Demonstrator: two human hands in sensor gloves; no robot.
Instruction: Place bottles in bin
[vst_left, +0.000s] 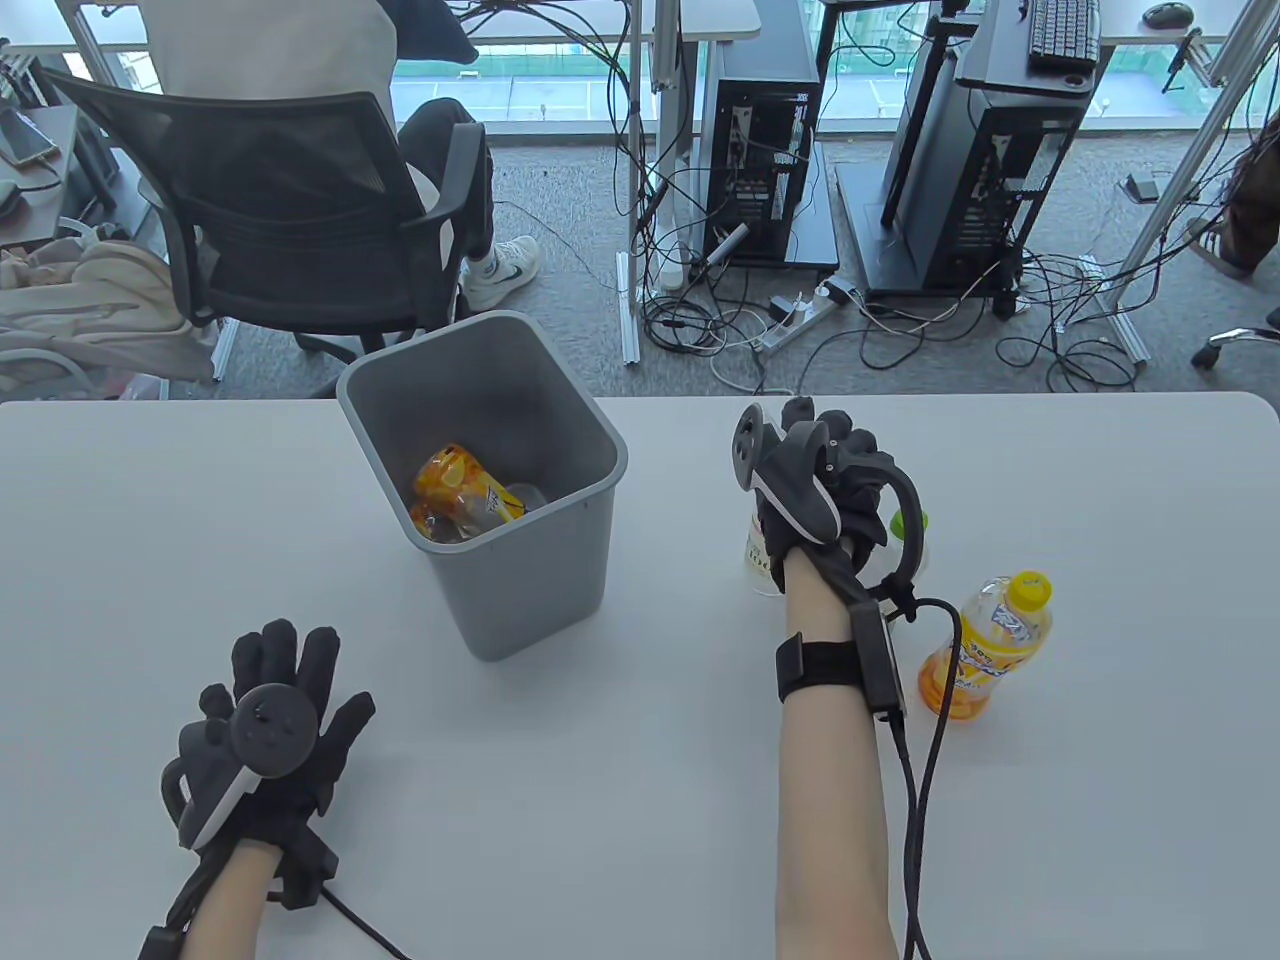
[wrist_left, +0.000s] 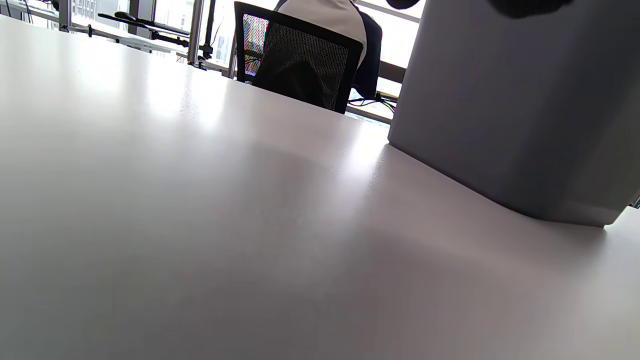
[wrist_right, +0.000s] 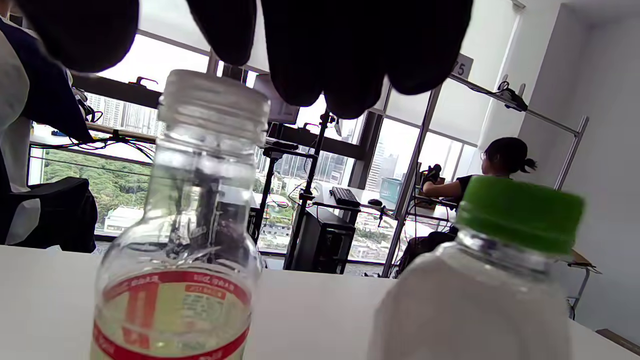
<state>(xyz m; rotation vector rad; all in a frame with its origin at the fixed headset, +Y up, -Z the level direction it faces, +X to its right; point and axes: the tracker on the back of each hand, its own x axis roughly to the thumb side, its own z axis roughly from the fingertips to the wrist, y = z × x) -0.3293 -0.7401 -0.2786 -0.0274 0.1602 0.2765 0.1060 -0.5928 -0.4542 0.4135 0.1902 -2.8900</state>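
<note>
A grey bin (vst_left: 540, 570) stands on the white table (vst_left: 640, 800) and holds an orange bottle (vst_left: 462, 482). My right hand (vst_left: 835, 440) hovers with its fingers open over two upright bottles. One is a clear bottle (vst_left: 760, 553) with a red-banded label, the other a green-capped bottle (vst_left: 915, 530). In the right wrist view my fingertips (wrist_right: 350, 75) hang just above the clear bottle (wrist_right: 195, 225), apart from its cap, and the green-capped bottle (wrist_right: 500, 280) stands to its right. An orange bottle with a yellow cap (vst_left: 985, 645) stands right of my forearm. My left hand (vst_left: 275, 700) rests flat on the table, empty.
The bin's wall (wrist_left: 525, 110) fills the right of the left wrist view. A black office chair (vst_left: 270, 210) with a person in it stands beyond the table's far edge. Computer towers and cables lie on the floor behind.
</note>
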